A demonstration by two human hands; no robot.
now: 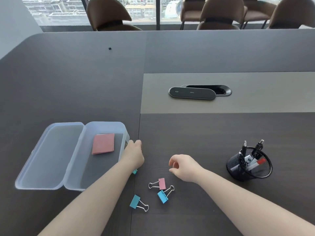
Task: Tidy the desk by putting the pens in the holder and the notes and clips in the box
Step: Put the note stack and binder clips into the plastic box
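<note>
A translucent plastic box [95,176] lies on the desk at the left, its lid folded open to the left. A pink pad of notes [103,143] lies inside it. My left hand [134,155] rests against the box's right wall with its fingers curled out of sight. A bit of a blue clip [135,172] shows under that wrist. My right hand [184,167] hovers over the desk, fingers loosely apart and holding nothing. Just below it lie a pink binder clip [161,183], a blue one [162,196] and another blue one [135,201]. A black mesh holder [238,169] at the right holds several pens [255,164].
A dark oval cover [192,93] lies half over a cable opening in the grey strip at the desk's middle. A tiny dark object [109,48] sits far back on the left. Brown chairs [109,14] stand behind the desk's far edge.
</note>
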